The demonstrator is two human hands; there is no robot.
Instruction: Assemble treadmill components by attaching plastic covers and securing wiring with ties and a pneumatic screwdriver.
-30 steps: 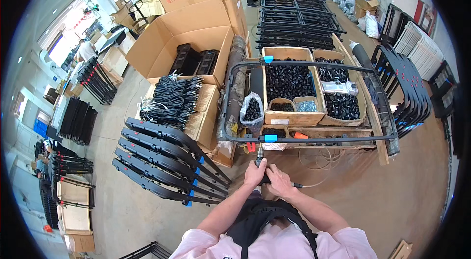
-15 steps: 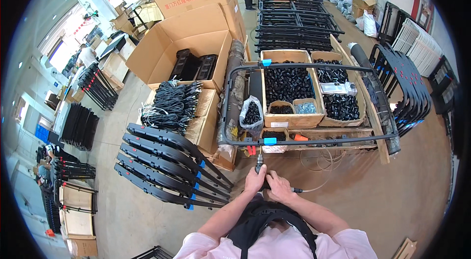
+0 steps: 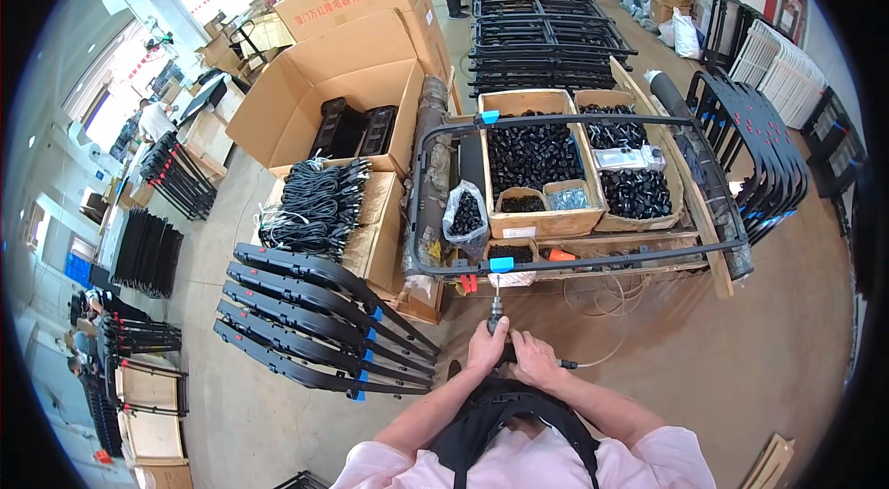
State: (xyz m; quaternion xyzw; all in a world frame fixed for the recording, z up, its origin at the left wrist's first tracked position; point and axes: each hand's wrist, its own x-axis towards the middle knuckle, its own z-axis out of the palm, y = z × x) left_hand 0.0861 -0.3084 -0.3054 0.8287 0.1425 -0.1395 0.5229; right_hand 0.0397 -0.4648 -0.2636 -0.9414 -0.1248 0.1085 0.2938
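Note:
My left hand is wrapped round the body of an air drill, whose bit points away from me. My right hand is closed against the drill's rear part, where the air hose joins; the grip is partly hidden. The bit's tip reaches the near bar of a black rounded tubular frame, just below a blue tape piece. Whether it touches the bar I cannot tell. Red-handled pliers hang left of the bit. The frame lies across wooden boxes of black plastic parts.
Curved black frame parts stand in a row at my left. Beyond them, bundled black cables lie on a carton, with a large open cardboard box behind. More black frames lean at the right. Several people work at the far end.
The drill's bit has shifted right along the near bar, from left of the blue tape to just below it. Both hands keep their grip. The whole view has moved slightly.

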